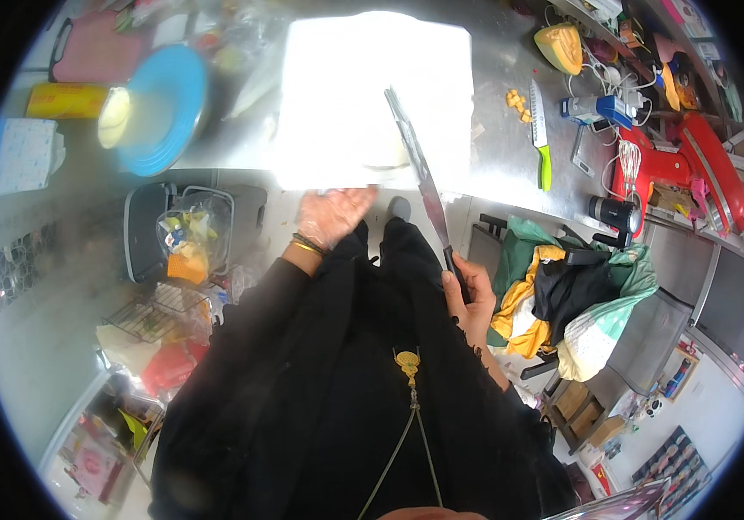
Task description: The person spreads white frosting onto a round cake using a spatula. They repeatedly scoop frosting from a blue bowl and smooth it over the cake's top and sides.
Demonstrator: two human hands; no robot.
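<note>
My right hand (473, 296) is closed on the black handle of a long metal spatula or knife (423, 172), whose blade reaches up over a bright white sheet or board (333, 84). Glare washes out most of that white surface, and a pale rounded edge shows faintly beside the blade. In what looks like a clear glove, my left hand (334, 214) is at the near edge of the white surface, fingers extended and palm partly visible. It appears to hold nothing; whether it touches the edge cannot be told.
Left on the metal table (502, 156) are a blue turntable (167, 110) and a pink board (99, 49). Rightward are diced orange fruit (518, 106), a green-handled knife (539, 123), a cut melon (559, 49) and a red stand mixer (658, 162). A lined bin (131, 234) and a clothes-laden chair (645, 338) flank me.
</note>
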